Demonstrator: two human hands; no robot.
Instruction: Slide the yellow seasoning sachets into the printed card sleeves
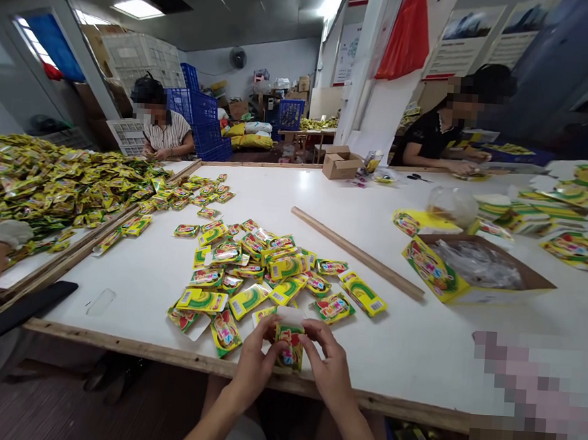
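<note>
A small yellow-green candy packet (289, 347) with a red fruit print is held upright between my two hands at the table's front edge. My left hand (259, 354) grips its left side, thumb on the printed face. On the other side, the fingers and thumb of my right hand (326, 358) close on its right edge. A white flap (291, 316) stands up at its top; whether it belongs to a box around the packet is hard to tell. Just beyond my hands lies a loose pile of similar packets and small boxes (249, 298), some with white flaps open.
A wooden strip (356, 252) lies across the white table (366, 344). An open display box (433, 275) with clear plastic stands at the right. A large packet heap (52, 179) fills the left behind a wooden divider. A gloved hand (7, 234) reaches there; two people sit opposite.
</note>
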